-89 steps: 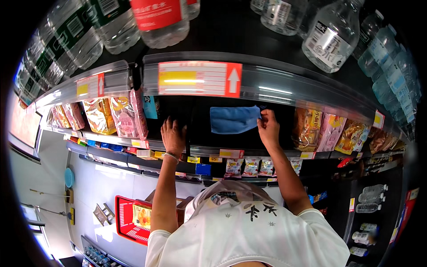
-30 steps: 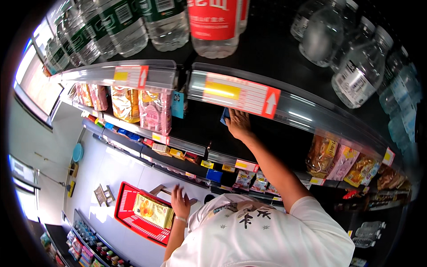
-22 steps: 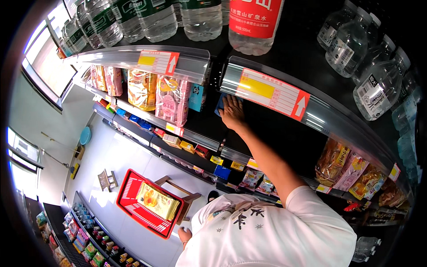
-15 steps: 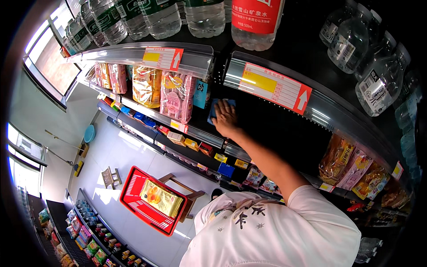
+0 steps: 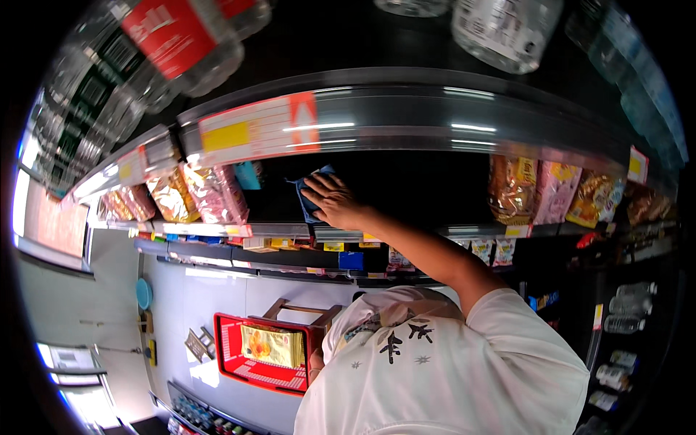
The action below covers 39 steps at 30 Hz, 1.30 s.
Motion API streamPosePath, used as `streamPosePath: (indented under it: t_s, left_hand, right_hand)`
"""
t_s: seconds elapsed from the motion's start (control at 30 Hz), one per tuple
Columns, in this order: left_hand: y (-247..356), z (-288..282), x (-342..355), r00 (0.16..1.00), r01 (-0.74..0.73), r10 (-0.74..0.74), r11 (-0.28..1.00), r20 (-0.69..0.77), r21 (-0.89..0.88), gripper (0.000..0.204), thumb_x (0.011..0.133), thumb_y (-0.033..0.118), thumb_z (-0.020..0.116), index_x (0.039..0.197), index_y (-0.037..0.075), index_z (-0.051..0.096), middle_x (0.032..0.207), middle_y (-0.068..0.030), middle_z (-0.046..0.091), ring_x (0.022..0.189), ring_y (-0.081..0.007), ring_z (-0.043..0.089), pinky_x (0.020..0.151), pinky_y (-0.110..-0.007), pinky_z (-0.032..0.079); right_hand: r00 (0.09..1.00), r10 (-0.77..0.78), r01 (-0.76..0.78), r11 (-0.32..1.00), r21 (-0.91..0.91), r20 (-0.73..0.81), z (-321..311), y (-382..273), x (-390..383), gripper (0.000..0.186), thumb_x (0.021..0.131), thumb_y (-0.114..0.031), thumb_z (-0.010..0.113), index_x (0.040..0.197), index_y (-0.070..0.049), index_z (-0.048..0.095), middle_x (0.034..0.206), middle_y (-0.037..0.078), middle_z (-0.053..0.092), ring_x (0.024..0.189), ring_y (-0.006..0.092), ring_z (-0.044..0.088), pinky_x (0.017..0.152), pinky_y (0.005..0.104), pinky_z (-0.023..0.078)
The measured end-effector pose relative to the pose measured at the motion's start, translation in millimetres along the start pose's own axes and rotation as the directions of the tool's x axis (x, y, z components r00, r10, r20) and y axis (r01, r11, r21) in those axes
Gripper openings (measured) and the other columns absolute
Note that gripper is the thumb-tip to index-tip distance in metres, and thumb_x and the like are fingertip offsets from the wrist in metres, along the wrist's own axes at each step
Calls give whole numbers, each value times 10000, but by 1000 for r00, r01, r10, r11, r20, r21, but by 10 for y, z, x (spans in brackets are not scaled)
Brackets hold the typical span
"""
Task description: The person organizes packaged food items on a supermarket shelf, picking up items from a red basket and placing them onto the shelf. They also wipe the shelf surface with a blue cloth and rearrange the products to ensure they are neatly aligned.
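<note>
My right hand (image 5: 333, 199) lies with fingers spread on a folded blue cloth (image 5: 305, 193), pressed against the dark bare part of a shelf (image 5: 406, 188). To the left stand pink and gold snack bags (image 5: 214, 196) beside a small teal packet (image 5: 248, 176); more snack bags (image 5: 551, 192) stand to the right. My left hand (image 5: 316, 360) is mostly hidden behind my white shirt, by the red basket's side, and its fingers cannot be made out.
Clear shelf lips with red-and-yellow labels (image 5: 257, 130) run above, under rows of water bottles (image 5: 507, 32). Lower shelves (image 5: 290, 257) hold small packets. A red basket (image 5: 225, 341) with flat yellow packages sits by a wooden stool (image 5: 283, 308); a blue basin (image 5: 144, 293) is at the left wall.
Three seconds ago both hands were at the shelf, the right holding the cloth farther right. The cloth moved left, my left hand dropped down, and the view has turned since half a second ago.
</note>
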<state>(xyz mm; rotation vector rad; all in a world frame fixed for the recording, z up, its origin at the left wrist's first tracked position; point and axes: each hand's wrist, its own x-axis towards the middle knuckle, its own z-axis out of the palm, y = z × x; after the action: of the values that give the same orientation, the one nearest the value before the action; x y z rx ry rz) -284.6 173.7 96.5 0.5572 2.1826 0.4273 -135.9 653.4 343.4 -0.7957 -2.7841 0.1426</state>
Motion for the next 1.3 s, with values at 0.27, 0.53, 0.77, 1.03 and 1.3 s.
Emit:
streamPosePath:
  t_s: [0.27, 0.53, 0.77, 1.03, 1.3]
  left_hand:
    - [342, -183, 404, 988, -89, 74, 990, 137, 106, 320, 804, 176, 630, 1087, 26, 647, 1088, -220, 634, 1016, -415, 611, 884, -473, 498]
    - [574, -161, 700, 971, -145, 112, 978, 211, 150, 323, 807, 202, 637, 1082, 33, 659, 1090, -218, 643, 1020, -409, 618, 887, -465, 501]
    - [659, -116, 773, 966, -151, 109, 974, 236, 169, 326, 809, 224, 642, 1077, 39, 669, 1092, -216, 650, 1024, -403, 623, 889, -459, 503]
    - [557, 37, 562, 976, -85, 52, 985, 211, 150, 331, 812, 249, 648, 1072, 46, 680, 1095, -214, 659, 1028, -397, 630, 892, -452, 506]
    - [424, 263, 87, 988, 9, -21, 997, 154, 82, 338, 814, 274, 655, 1066, 53, 692, 1098, -212, 667, 1032, -390, 636, 895, -445, 509]
  right_hand:
    - [883, 463, -466, 884, -30, -78, -469, 648, -1274, 611, 1002, -411, 460, 1522, -120, 325, 1620, 113, 203, 1504, 286, 156, 1209, 498, 137]
    - [744, 633, -661, 744, -97, -212, -682, 826, -2296, 641, 951, -334, 565, 1505, -107, 335, 1599, 119, 239, 1456, 332, 266, 1168, 521, 234]
    - [673, 683, -733, 667, -135, -284, -598, 1232, -2091, 626, 957, -365, 542, 1485, -81, 364, 1583, 152, 265, 1450, 346, 264, 1151, 536, 246]
    - [514, 815, -858, 496, -134, -269, -522, 1818, -1660, 637, 974, -403, 482, 1493, -62, 341, 1523, 190, 347, 1404, 379, 312, 1136, 569, 234]
    - [852, 456, -488, 869, -75, -256, -349, 1145, -757, 510, 904, -356, 600, 1270, -4, 550, 1269, 220, 537, 1231, 391, 469, 1058, 587, 312]
